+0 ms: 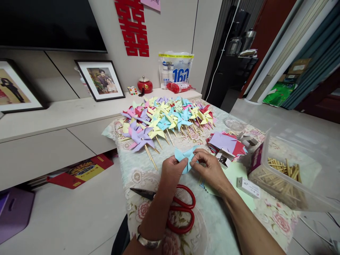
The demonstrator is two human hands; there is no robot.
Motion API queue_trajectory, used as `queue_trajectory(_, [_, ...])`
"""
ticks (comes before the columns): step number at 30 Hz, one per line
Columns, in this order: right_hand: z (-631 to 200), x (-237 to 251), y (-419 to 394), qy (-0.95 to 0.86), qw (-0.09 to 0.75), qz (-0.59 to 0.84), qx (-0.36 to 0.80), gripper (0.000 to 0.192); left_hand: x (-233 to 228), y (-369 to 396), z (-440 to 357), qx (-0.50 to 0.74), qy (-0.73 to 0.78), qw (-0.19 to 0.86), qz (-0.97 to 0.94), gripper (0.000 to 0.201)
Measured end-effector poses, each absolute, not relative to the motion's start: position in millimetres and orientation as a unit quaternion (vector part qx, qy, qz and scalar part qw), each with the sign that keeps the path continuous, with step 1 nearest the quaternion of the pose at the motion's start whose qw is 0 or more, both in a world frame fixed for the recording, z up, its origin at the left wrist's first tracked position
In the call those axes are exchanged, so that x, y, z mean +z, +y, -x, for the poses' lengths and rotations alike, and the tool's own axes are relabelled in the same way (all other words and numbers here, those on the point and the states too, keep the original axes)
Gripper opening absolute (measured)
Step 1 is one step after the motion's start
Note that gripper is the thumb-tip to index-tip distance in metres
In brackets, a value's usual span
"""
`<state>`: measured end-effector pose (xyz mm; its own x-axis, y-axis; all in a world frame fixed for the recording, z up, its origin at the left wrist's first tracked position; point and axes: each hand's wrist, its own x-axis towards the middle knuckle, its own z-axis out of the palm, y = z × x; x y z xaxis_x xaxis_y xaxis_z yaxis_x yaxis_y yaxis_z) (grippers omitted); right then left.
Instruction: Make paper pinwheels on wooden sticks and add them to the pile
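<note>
Floral cloth covers the tabletop (148,177), which stands against a low pale cabinet with framed photographs and a dark screen above; the person's left hand (171,170) and right hand (209,168) meet just over the cloth, both pinching one light blue paper piece (186,157), its corners folded in toward the middle; the left fingers grip its left edge, the right thumb and fingers press near its centre; neither hand is free. Directly under the left wrist lie red-handled scissors (183,212), blades pointing out to the left of the hands; beyond the hands a large heap of finished pinwheels (164,118) on wooden sticks spreads across the far part of the cloth; to the right of the right hand sits a stack of cut coloured paper squares (225,143), and further right a clear plastic box (287,170) holding short wooden sticks; a small white box (248,187) lies just beside the right forearm.

As I judge it, the folded corners could spring back if the right thumb eases off the centre, since thin paper holds a bend poorly; too hard a pinch could crease or tear a petal; a dropped left wrist could catch on the scissors beneath it.
</note>
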<state>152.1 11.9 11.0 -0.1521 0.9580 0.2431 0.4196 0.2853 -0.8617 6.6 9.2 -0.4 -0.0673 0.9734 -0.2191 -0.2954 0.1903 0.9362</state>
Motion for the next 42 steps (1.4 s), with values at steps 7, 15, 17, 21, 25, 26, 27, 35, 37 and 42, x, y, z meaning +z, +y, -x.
queue_trajectory(7, [-153.2,7.5,13.0,-0.687,0.417,0.511,0.306,0.008,1.9,8.2,-5.6,0.534,0.504,0.587,-0.342,0.018])
queue_trajectory(15, [-152.9,5.2,13.4,-0.680,0.422,0.519,0.299,0.009,1.9,9.6,-6.6,0.528,0.504,0.585,-0.353,0.017])
queue_trajectory(17, [-152.7,5.1,13.3,-0.679,0.422,0.521,0.299,0.009,0.7,9.7,-6.6,0.523,0.510,0.578,-0.363,0.019])
queue_trajectory(21, [-151.8,6.2,12.7,-0.680,0.421,0.520,0.301,0.008,-1.4,9.5,-6.3,0.511,0.521,0.568,-0.381,0.020])
queue_trajectory(25, [-151.2,7.6,12.0,-0.676,0.420,0.522,0.305,0.008,-3.1,10.2,-6.1,0.504,0.528,0.553,-0.403,0.020])
queue_trajectory(26, [-151.2,7.8,12.1,-0.675,0.421,0.523,0.306,0.008,-3.5,10.4,-6.1,0.501,0.529,0.550,-0.408,0.020])
queue_trajectory(27, [-151.4,7.9,12.2,-0.675,0.421,0.523,0.305,0.008,-3.8,10.7,-6.2,0.499,0.530,0.548,-0.411,0.021])
queue_trajectory(35, [-151.1,8.1,12.2,-0.683,0.411,0.520,0.307,0.009,-7.7,11.9,-7.5,0.494,0.547,0.539,-0.408,0.023])
queue_trajectory(37, [-151.0,11.0,11.0,-0.688,0.407,0.516,0.309,0.009,-8.4,11.8,-7.0,0.493,0.549,0.544,-0.399,0.024])
queue_trajectory(42, [-164.6,24.4,10.9,-0.653,0.478,0.511,0.290,0.012,-4.5,10.5,-4.8,0.511,0.540,0.565,-0.358,0.030])
